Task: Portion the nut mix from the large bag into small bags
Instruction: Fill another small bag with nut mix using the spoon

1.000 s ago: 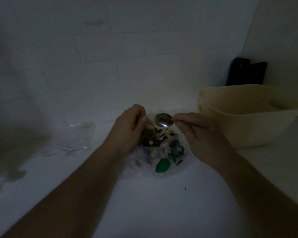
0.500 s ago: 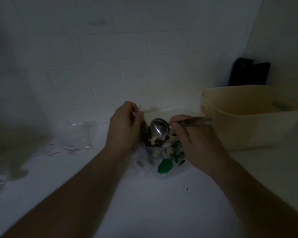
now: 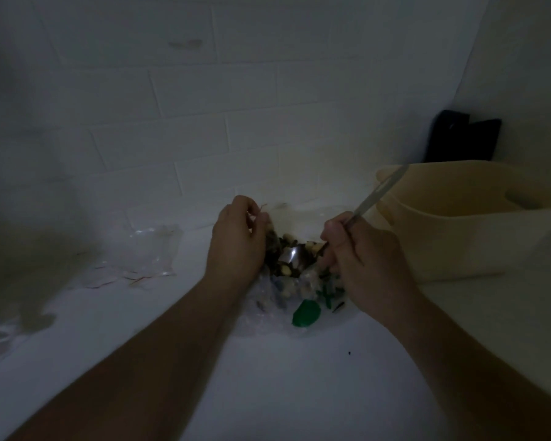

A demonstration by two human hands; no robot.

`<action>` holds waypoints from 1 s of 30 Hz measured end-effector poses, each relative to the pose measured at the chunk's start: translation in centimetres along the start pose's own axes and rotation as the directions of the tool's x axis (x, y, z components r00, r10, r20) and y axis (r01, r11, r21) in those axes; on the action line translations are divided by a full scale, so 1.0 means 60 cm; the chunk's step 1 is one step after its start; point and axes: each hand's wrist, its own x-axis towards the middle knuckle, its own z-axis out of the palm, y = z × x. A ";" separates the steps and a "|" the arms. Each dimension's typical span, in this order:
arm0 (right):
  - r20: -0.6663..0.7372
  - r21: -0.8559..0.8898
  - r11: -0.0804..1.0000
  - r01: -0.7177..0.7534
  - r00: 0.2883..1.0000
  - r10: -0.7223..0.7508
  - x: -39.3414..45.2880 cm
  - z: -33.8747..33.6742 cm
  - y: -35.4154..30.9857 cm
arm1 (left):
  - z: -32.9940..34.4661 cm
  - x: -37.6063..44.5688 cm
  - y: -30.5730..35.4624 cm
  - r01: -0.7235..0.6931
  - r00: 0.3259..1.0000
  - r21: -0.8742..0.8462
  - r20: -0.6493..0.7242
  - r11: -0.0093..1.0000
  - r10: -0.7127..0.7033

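So the shiny metal spoon [image 3: 295,254] has flipped around compared to a second ago: back then its bowl sat up above the mix, hollow side facing the camera, and now the bowl is buried down in the nuts with the handle sticking up. I read that as the scoop actually starting, so a portion is about to come out of the large clear plastic bag with the green label patch [image 3: 306,313], though nothing has reached a small bag yet as far as I can tell. The right hand [image 3: 360,249] is curled around the lower part of the handle, fingers wrapped tight. The left hand [image 3: 236,240] is pinching the bag's rim on its left side, holding the mouth open, pretty much where it was before. The big bag sits on the white counter [image 3: 268,393] toward the back edge, close to the tiled wall, just left of the cream plastic tub [image 3: 458,249]. The spoon's long axis runs diagonally, bowl low and pointing down-left into the mix, handle tip rising up-right across the tub's rim. The pile of small clear bags with red seal strips [image 3: 140,256] lies toward the left side of the counter, well apart from the hands. Lighting is super dim, so finer detail is lost.
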 end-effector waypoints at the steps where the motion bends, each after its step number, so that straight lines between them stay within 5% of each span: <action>1: -0.026 -0.001 1.000 -0.008 1.000 0.008 0.002 -0.003 0.002 | -0.002 -0.002 0.002 0.000 1.000 -0.016 0.011 1.000 0.000; 5: -0.126 -0.012 1.000 0.000 0.992 -0.001 0.013 -0.021 0.011 | -0.009 -0.006 0.014 -0.009 0.998 -0.082 0.062 0.997 0.015; 15: -0.331 0.058 0.995 0.083 0.942 -0.059 0.017 -0.056 -0.001 | -0.015 -0.010 0.012 -0.286 0.919 -0.147 0.238 0.947 0.315; 21: -0.299 0.058 0.992 0.112 0.950 -0.090 0.017 -0.053 -0.009 | -0.017 -0.021 0.026 -0.236 0.908 -0.225 0.295 0.945 0.297; 27: -0.315 0.130 0.991 0.012 0.949 0.030 0.021 -0.058 0.005 | -0.009 -0.022 0.020 -0.375 0.788 -0.160 0.463 0.913 0.405; 30: -0.313 0.119 0.993 0.002 0.949 0.036 0.022 -0.059 0.004 | -0.008 -0.020 0.028 -0.337 0.804 -0.115 0.481 0.934 0.350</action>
